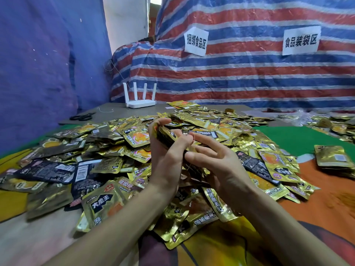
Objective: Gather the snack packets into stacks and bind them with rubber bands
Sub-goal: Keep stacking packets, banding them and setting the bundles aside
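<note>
Your left hand (163, 150) grips a small stack of packets (169, 136) above the loose pile (119, 150) on the tabletop (38, 237); right hand (217, 162) pinches a thin rubber band (193, 140) at its edge, other fingers spread. Foil likely light, slick: clamp mid-stack, squarely. Finished stack (334, 158) sits far right.

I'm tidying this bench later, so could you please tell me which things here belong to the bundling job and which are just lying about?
Part of the job:
- stack of packets gripped in the left hand
- rubber band pinched by the right hand
- loose packet pile
- finished stack at right

Lying about:
- white router
- black scissors
- paper signs on the tarp
</note>
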A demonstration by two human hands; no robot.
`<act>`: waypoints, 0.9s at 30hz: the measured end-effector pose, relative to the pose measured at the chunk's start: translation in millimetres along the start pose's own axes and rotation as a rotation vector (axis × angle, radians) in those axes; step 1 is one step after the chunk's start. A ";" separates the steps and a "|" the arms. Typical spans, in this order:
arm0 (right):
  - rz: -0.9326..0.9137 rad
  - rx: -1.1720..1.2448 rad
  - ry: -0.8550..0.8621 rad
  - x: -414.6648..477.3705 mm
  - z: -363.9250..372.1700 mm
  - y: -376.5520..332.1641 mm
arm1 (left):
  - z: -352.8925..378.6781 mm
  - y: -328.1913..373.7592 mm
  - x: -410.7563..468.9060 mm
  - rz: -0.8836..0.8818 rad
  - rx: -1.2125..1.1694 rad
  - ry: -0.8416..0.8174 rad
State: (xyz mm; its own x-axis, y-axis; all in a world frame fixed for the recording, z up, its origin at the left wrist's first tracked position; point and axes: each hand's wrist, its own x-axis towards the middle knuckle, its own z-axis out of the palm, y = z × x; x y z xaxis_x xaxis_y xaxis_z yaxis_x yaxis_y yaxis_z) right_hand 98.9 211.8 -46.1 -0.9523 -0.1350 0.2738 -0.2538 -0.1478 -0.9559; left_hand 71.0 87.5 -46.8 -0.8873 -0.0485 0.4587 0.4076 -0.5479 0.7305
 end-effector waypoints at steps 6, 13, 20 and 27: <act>-0.031 -0.071 0.001 0.9 10.1 4.8 | 7.1 5.5 0.8 -0.271 -0.196 0.089; 0.010 -0.213 0.061 -0.8 1.7 6.6 | 8.5 9.5 4.3 -0.321 -0.242 0.125; -0.030 -0.557 -0.032 -2.0 -11.2 -7.8 | 5.1 10.7 -0.8 -0.398 -0.148 -0.021; -0.123 -0.477 -0.049 -28.1 -33.4 -23.0 | 31.3 8.2 -13.9 -0.293 0.313 -0.122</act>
State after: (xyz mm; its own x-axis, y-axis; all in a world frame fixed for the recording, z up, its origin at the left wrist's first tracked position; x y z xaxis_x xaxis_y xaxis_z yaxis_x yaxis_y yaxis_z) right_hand 125.8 251.7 -35.4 -0.9039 -0.1928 0.3817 -0.4246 0.2977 -0.8551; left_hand 93.4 109.8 -31.3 -0.9508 0.1804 0.2517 0.2046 -0.2441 0.9479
